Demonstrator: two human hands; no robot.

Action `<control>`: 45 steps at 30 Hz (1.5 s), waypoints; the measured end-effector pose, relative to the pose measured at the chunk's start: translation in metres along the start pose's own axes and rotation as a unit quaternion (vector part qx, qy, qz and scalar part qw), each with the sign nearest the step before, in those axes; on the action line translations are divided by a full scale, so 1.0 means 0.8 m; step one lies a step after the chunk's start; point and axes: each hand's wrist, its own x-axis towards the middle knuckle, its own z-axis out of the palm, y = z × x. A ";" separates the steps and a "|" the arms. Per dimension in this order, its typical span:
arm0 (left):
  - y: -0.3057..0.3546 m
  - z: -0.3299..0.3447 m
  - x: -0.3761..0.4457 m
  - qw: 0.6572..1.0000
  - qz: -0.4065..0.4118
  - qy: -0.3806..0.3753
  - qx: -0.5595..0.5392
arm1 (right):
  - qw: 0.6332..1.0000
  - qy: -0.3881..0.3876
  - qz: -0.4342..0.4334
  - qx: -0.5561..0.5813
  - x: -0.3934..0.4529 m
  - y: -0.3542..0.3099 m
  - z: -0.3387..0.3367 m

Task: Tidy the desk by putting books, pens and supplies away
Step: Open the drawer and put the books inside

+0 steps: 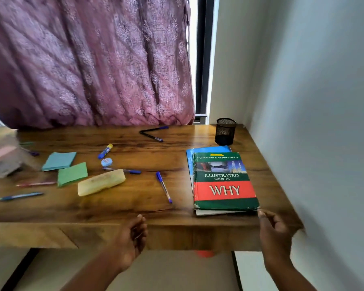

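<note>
Head view looks down on a wooden table (134, 208), with the green book (224, 181) as landmark, lying on a blue book (208, 149) near the right edge. Behind it stands a black mesh cup (225, 131). Left of it lie a blue pen (163, 186), a yellow pencil case (101, 181) and green and blue note pads (71, 174). Right hand (275, 234) hovers at the book's near corner, fingers loosely curled, holding nothing; left hand (134, 236) hangs relaxed at the table's front edge.
</note>
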 end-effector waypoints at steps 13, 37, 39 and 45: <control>-0.043 -0.110 0.105 0.973 -0.025 0.130 -0.189 | 0.817 -0.102 0.464 0.326 -0.029 0.143 0.085; -0.057 -0.137 0.102 0.958 -0.018 0.142 -0.248 | 0.814 -0.081 0.429 0.384 -0.066 0.162 0.095; -0.060 -0.142 0.084 0.969 -0.019 0.171 -0.178 | 0.843 -0.093 0.433 0.305 -0.079 0.152 0.081; -0.085 -0.144 -0.002 0.881 0.363 0.154 0.262 | 0.959 -0.129 -0.115 -0.226 -0.146 0.083 0.028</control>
